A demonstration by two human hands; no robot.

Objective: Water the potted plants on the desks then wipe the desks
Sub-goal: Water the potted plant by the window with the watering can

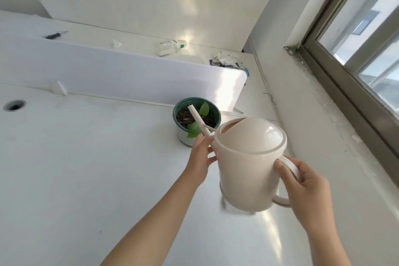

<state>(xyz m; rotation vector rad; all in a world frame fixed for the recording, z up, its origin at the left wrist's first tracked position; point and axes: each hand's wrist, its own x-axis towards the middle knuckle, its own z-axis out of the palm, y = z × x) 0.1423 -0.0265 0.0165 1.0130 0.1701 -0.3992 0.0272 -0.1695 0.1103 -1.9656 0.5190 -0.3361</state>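
A cream watering can [248, 168] hangs above the white desk [86, 168]. My right hand [306, 188] grips its handle on the right. My left hand [201, 157] holds the can at the base of its thin spout, and the spout's tip reaches over the soil of a green pot [196, 117]. The pot holds a small plant with a few green leaves and stands on a white saucer near the divider.
A white divider panel [118, 71] runs behind the pot. Beyond it lie a plastic bottle [171, 46], crumpled tissues [225, 57] and a screwdriver [56, 34]. A cable hole [14, 105] is at the desk's left. The window sill [323, 114] borders the right.
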